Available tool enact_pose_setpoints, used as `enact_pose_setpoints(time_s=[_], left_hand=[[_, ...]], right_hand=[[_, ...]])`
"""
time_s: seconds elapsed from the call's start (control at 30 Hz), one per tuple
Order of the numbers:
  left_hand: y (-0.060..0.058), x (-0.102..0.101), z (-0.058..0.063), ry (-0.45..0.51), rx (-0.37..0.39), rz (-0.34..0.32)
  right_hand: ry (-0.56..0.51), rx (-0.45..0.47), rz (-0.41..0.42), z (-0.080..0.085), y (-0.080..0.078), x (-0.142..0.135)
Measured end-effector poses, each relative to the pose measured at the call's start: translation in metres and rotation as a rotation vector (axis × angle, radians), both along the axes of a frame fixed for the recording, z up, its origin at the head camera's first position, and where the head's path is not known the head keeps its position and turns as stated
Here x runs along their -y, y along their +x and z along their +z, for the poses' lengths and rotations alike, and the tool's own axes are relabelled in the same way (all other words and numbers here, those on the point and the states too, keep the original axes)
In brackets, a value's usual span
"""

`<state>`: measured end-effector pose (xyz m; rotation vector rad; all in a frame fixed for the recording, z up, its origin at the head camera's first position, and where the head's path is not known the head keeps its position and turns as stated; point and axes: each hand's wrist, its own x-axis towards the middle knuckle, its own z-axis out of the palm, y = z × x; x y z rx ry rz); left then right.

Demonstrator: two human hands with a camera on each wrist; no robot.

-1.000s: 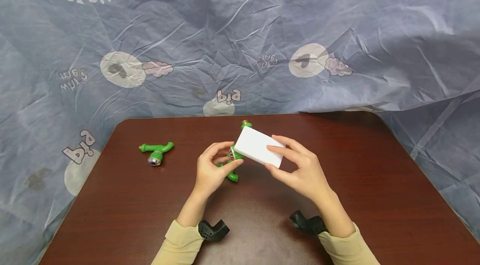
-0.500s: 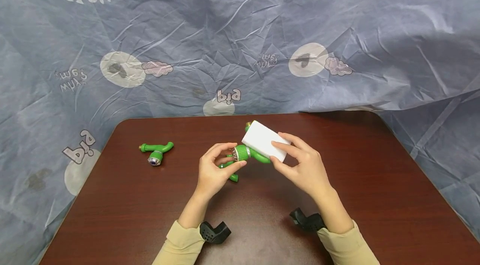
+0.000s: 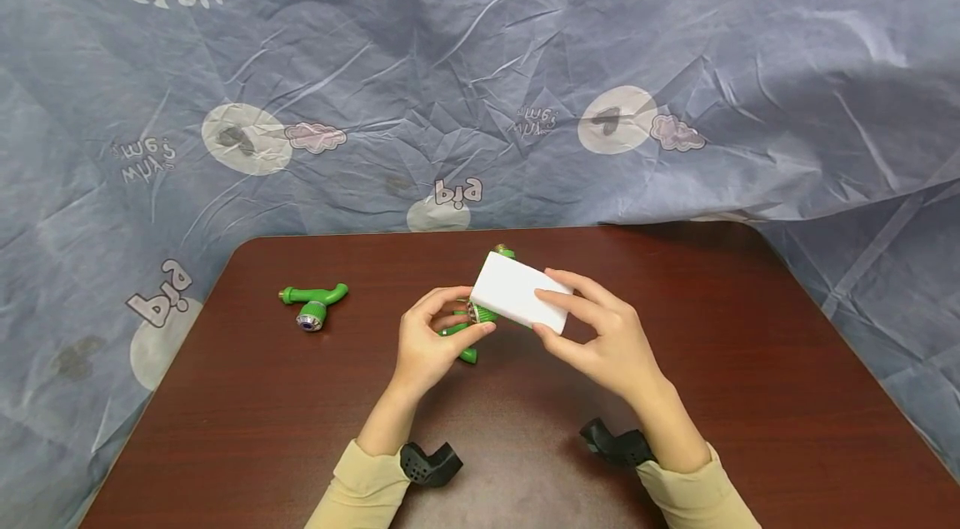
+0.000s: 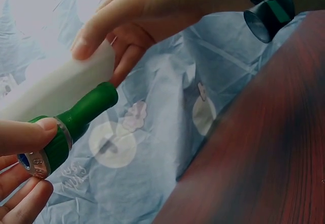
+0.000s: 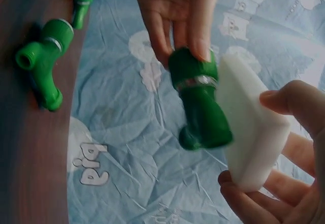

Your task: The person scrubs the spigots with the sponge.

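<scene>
My left hand (image 3: 423, 337) pinches the ridged knob of a green faucet (image 4: 90, 111) between thumb and fingers, raised over the table. The faucet's silver-ringed knob end points left in the head view, and its brass threaded end shows above. In my right hand (image 3: 611, 337) is a white sponge block (image 3: 517, 291), gripped at its right end by thumb and fingers. The sponge lies along the faucet and hides most of its body from the head view. From the right wrist, the green spout and body (image 5: 203, 115) appear right beside the sponge's broad face.
A second green faucet (image 3: 313, 301) lies at the left of the brown table (image 3: 525, 462). Another green faucet (image 3: 467, 356) lies behind my left hand, partly covered. Black wrist cameras (image 3: 431, 464) sit on both wrists. A printed grey-blue cloth (image 3: 480, 54) hangs behind the table.
The sponge shifted up and right, baring the faucet's knob and spout half a second ago, then came back down and left over it. My left hand has barely moved.
</scene>
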<state>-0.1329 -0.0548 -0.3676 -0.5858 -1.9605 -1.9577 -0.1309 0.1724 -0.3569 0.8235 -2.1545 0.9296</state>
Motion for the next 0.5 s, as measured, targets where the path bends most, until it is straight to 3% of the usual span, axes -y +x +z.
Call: enact_pose_setpoints(time_s=[0.1,0.27,0.33,0.4,0.5], left_hand=[[0.0002,-0.0004,-0.0002,-0.006,-0.001,-0.004],[0.0001,0.0000,-0.0004,-0.017,-0.005,0.005],[0.0003,0.0005,-0.0004,-0.017,-0.003,0.005],[0.0002,0.0010,-0.0003,-0.022,-0.002,0.006],[0.0000,0.0018,-0.0001,-0.028,-0.001,0.014]], right_hand=[[0.040,0.021,-0.015,-0.0016,-0.0003,0.0013],[0.014,-0.012,-0.175,-0.0022,-0.0040,-0.0052],[-0.023,-0.023,-0.201,-0.0013,-0.0044,-0.0074],[-0.048,-0.017,-0.178,0.0009,-0.0035,-0.0081],[-0.052,0.001,-0.074,0.0030,-0.0012,-0.0059]])
